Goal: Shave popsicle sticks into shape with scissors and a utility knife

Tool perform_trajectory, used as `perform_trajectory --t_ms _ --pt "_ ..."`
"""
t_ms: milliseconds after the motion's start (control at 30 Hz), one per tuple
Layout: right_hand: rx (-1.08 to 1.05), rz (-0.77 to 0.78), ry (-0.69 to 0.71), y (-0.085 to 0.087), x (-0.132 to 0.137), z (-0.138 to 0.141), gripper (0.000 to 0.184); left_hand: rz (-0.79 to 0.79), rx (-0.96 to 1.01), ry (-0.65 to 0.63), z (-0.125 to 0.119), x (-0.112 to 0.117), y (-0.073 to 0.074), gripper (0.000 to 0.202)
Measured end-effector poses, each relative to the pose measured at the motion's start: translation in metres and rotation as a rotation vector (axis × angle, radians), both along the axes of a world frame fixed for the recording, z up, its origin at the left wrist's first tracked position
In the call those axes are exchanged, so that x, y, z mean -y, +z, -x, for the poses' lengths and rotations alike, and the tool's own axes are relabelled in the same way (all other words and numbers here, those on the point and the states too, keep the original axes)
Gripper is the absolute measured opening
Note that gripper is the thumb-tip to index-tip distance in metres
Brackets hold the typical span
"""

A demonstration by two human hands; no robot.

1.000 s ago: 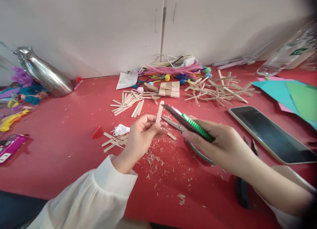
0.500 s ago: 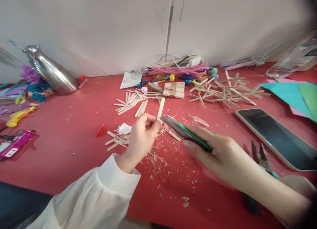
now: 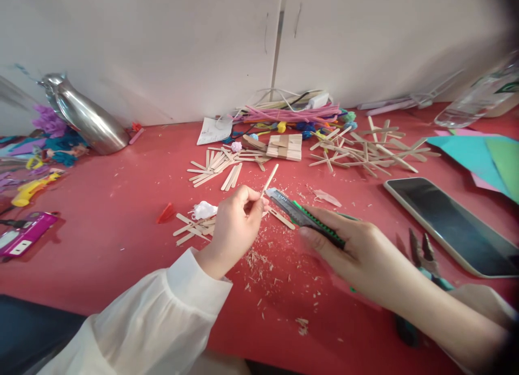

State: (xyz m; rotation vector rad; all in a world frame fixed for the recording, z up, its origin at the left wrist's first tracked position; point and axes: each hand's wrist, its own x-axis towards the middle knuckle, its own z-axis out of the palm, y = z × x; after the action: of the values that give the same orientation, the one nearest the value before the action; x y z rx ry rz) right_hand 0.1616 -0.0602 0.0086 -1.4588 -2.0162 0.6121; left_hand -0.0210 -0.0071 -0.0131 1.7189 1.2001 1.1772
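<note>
Head view: a red tabletop (image 3: 101, 245) set against white cabinet doors and strewn with craft supplies.
Left hand (image 3: 235, 223): thumb and fingertips are pinched on the lower end of a wooden craft stick (image 3: 270, 179); a white sleeve covers the wrist.
Craft stick: held in the air above the table between the two hands. It tilts up and away to the right, with its narrow edge towards the camera.
Right hand (image 3: 357, 250): closed around the green ribbed handle of a utility knife (image 3: 306, 215). The knife's metal nose points at the low part of the stick, but it is unclear whether the two touch.
Handling: the stick looks light, thin and stiff, with smooth flat faces and rounded ends. It would probably split along the grain if bent, so it is best pinched by the flat faces near one end, with the fingers away from the blade.
Shavings (image 3: 259, 261): pale wood slivers scattered on the table beneath the hands.
Loose sticks (image 3: 217, 167): a fanned pile beyond the left hand.
Stick panel (image 3: 286, 146): flat sticks joined side by side.
Crossed sticks (image 3: 365, 148): a tangle of X-shapes to the right.
Pipe cleaners (image 3: 290, 114): a fuzzy pink bundle by the wall.
Phone (image 3: 450, 223): glossy dark slab lying beside the pliers (image 3: 425, 253).
Steel flask (image 3: 87, 118): polished, lying on its side at far left.
</note>
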Motion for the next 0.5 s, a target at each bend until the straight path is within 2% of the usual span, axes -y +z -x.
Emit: perform_trajectory --t_ms 100,167,367,500 --pt "0.037 -0.079 -0.014 0.000 0.000 0.001 0.030 0.013 -0.008 -0.011 0.001 -0.001 0.002 0.011" --pt "0.016 -0.064 -0.011 0.001 0.000 0.002 0.030 0.025 0.009 -0.021 0.002 -0.001 0.002 0.011" --pt "-0.319 0.415 0.018 0.008 -0.005 0.001 0.032 0.077 0.140 -0.046 0.000 0.000 0.006 0.011" --pt "-0.391 0.471 0.061 0.009 -0.009 -0.001 0.032 0.284 0.311 -0.073 -0.002 0.000 0.015 0.013"
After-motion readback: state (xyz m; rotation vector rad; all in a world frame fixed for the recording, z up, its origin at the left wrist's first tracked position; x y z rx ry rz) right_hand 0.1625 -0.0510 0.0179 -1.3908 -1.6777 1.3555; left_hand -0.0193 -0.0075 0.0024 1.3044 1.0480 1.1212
